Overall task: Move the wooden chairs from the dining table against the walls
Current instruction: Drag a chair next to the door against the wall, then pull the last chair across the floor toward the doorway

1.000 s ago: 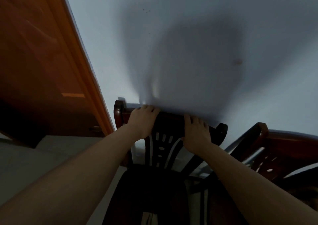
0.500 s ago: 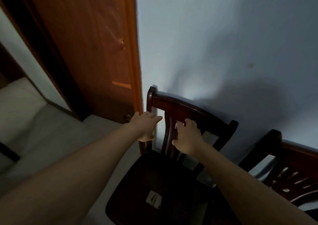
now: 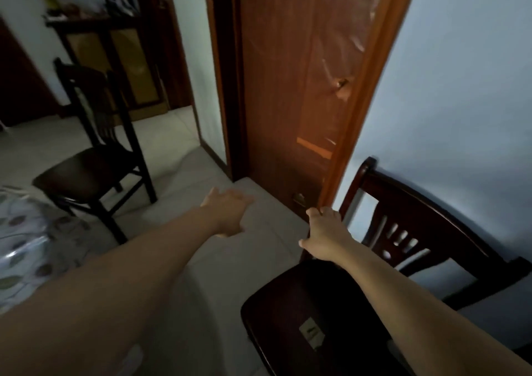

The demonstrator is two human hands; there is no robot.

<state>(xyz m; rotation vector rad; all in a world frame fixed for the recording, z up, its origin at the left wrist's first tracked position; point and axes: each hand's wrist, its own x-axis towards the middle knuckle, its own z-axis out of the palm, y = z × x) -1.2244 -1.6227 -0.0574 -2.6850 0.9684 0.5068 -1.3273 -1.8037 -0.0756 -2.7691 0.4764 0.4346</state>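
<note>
Near chair [image 3: 383, 266] stood with its back against the wall [image 3: 460, 88], beside the door [image 3: 302, 88]. Left hand [image 3: 229, 213] hung over the floor [image 3: 178, 180], fingers spread, holding nothing. Right hand [image 3: 324, 236] was flat, empty, fingers loosely extended, by the chair's left post. 2nd chair [image 3: 95, 151] stood apart, left.

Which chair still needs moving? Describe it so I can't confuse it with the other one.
Start at the orange-brown wooden door, then look left past the doorway. The dark wooden chair stands alone on the tiled floor, beside the leaf-patterned tablecloth. Unlike the chair by the right hand, its back touches no wall.
</note>
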